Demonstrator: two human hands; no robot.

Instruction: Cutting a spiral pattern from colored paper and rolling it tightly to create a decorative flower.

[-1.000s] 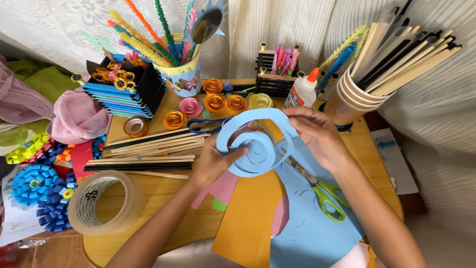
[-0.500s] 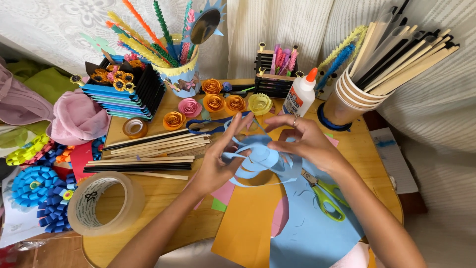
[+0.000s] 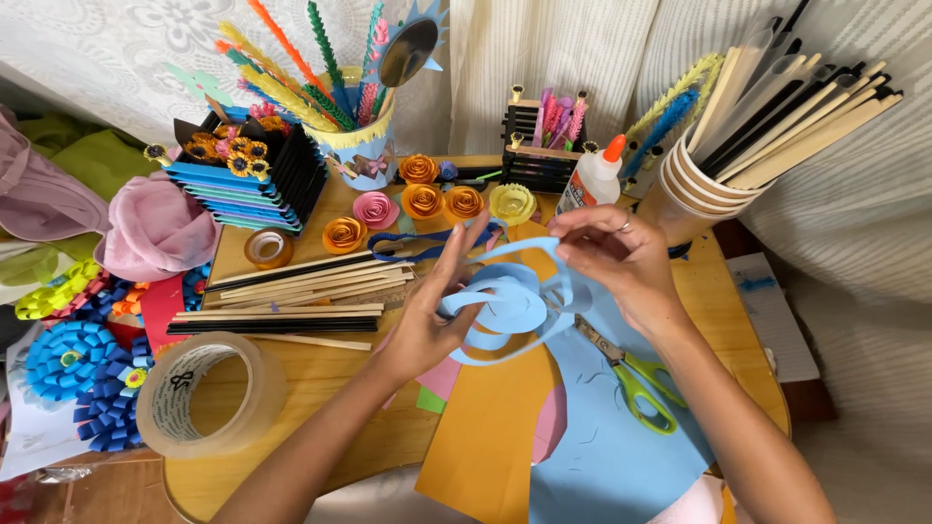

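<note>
The light-blue spiral-cut paper strip (image 3: 510, 306), a wide flat ring a second ago, now coils tighter above the wooden table (image 3: 291, 374), cradled by the left hand (image 3: 427, 325) and pinched by the right hand (image 3: 621, 262), so the rolling is advancing.

A light blue paper spiral (image 3: 505, 306), green-handled scissors (image 3: 636, 378), an orange paper sheet (image 3: 485, 437), and orange and pink paper roses (image 3: 422, 202).

The blue spiral strip (image 3: 505, 306) is matt paper. The counter (image 3: 320, 388) is smooth wood, the tape roll (image 3: 199, 393) glossy clear plastic, and the scissors (image 3: 631, 374) have metal blades and green plastic handles.
</note>
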